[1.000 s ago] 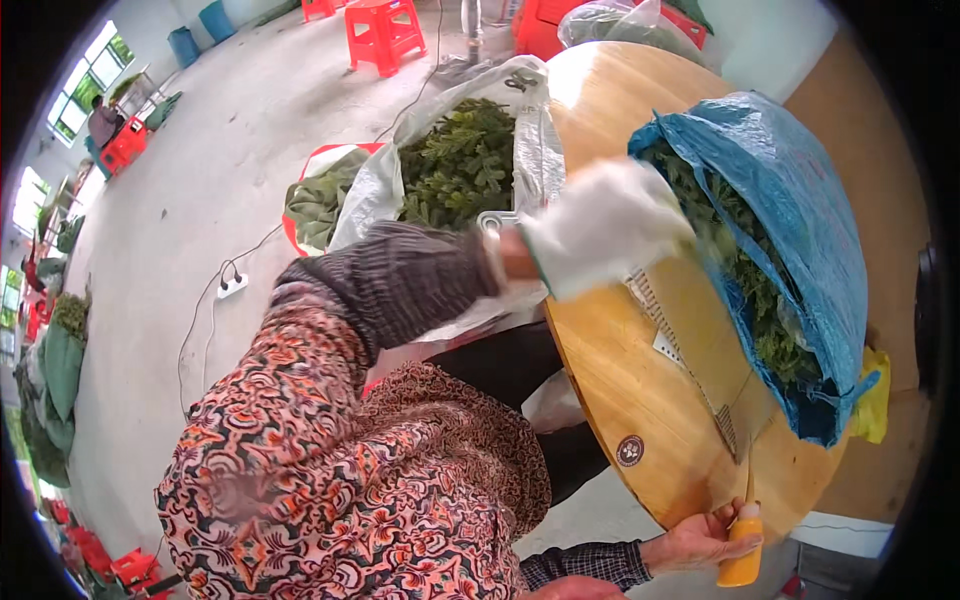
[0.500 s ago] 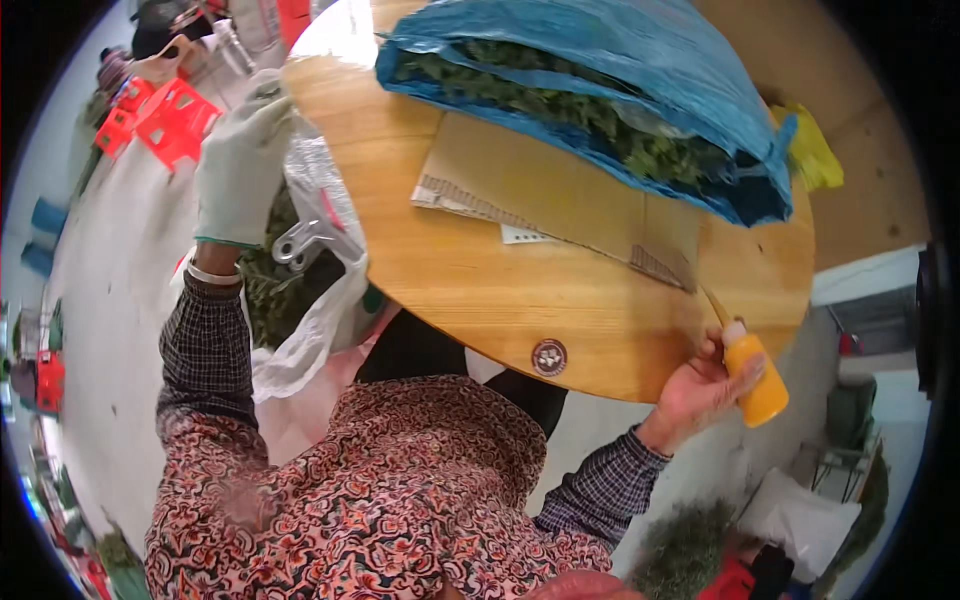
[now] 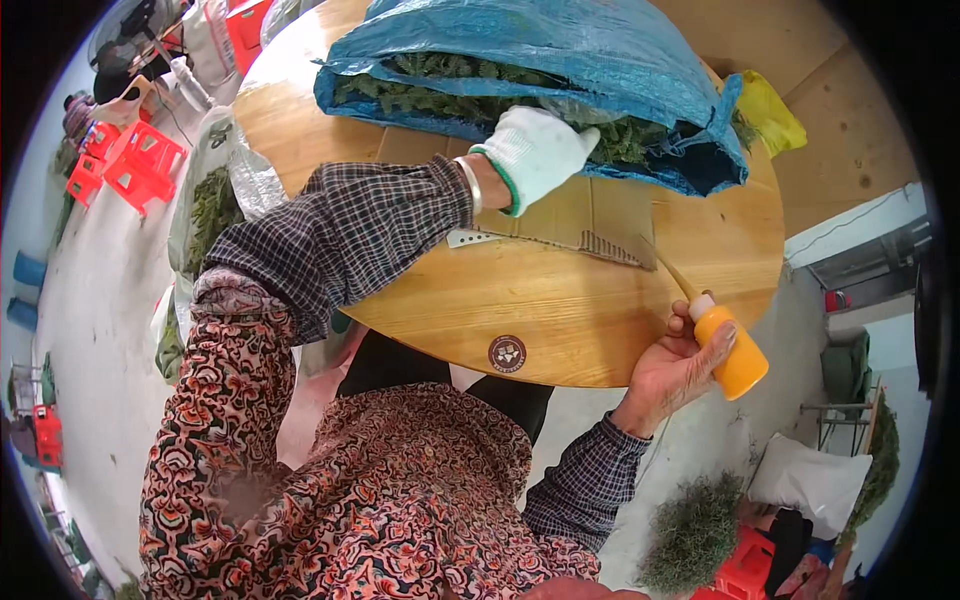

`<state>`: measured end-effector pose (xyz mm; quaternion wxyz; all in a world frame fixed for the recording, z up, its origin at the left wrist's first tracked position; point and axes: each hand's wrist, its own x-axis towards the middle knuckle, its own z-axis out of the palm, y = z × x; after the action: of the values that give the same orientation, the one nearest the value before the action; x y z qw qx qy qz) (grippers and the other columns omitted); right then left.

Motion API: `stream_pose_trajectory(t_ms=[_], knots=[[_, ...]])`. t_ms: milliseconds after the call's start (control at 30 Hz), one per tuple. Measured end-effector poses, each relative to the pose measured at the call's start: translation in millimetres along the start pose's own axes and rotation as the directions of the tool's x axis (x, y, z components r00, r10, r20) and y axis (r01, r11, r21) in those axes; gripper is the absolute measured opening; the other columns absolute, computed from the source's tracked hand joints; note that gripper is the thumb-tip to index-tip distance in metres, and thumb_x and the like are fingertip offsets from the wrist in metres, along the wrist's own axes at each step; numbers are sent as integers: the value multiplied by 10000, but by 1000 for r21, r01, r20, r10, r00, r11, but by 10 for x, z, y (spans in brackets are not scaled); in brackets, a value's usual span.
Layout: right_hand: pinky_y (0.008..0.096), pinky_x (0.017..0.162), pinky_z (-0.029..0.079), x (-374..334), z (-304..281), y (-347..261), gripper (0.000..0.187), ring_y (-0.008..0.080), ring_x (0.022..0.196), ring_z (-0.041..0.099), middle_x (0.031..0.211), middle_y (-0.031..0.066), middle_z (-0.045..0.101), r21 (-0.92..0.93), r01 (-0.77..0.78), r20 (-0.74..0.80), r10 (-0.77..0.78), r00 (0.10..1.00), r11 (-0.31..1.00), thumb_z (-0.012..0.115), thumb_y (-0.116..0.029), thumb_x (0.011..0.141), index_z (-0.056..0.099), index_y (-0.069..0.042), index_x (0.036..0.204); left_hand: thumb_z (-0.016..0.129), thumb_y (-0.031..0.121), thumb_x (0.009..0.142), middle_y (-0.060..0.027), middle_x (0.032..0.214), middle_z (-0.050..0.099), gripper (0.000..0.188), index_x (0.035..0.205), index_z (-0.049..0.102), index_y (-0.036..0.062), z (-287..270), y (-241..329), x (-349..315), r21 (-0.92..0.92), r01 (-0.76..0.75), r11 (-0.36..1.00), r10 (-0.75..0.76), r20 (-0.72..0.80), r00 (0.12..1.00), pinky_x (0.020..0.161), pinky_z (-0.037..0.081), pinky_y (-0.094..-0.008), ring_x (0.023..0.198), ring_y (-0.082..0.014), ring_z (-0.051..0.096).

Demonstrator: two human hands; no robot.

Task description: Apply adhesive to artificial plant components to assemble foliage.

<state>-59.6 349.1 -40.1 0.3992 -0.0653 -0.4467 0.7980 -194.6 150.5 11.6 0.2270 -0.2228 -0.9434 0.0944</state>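
Note:
My left hand (image 3: 540,155), in a white knit glove with a green cuff edge, is at the mouth of a blue woven plastic bag (image 3: 560,50). It touches or nearly touches the green artificial-looking sprigs (image 3: 630,140) inside; most of its fingers are hidden from view. Bare, my right hand (image 3: 680,365) is closed around a yellow squeeze bottle (image 3: 738,352) with a long thin nozzle tilted up and left over the table's right edge. Flat cardboard (image 3: 600,215) lies in front of the bag, partly beneath my left wrist.
The round wooden table (image 3: 430,320) carries a dark round sticker (image 3: 507,353). A clear plastic bag of greenery (image 3: 215,205) hangs at its left. Red stools (image 3: 145,165) stand far left; a yellow bag (image 3: 770,115) is behind. More greenery (image 3: 690,530) lies on the floor at right.
My left hand has moved from above the clear bag at the left, across the table, to the blue bag's opening. My right hand still holds the bottle in nearly the same place.

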Motion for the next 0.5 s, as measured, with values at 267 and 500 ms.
stream_pose_trajectory(t_ms=[267, 500], knots=[[179, 585, 476, -37, 32, -4, 329, 145, 689, 622, 945, 132, 658, -9, 32, -5, -32, 999, 999, 650, -263, 905, 531, -2, 1067, 553, 156, 850, -33, 665, 563, 245, 1090, 600, 170, -110, -67, -278, -116, -169, 979, 176, 57, 983, 481, 459, -338, 479, -228, 531], [186, 580, 482, -56, 29, -39, 342, 150, 683, 626, 954, 135, 659, 11, 36, 9, -36, 999, 999, 650, -274, 904, 528, -3, 1072, 579, 168, 823, -39, 786, 557, 279, 1094, 606, 230, -114, -290, -673, -37, -509, 860, 501, -133, 855, 555, 472, -338, 605, -222, 552]])
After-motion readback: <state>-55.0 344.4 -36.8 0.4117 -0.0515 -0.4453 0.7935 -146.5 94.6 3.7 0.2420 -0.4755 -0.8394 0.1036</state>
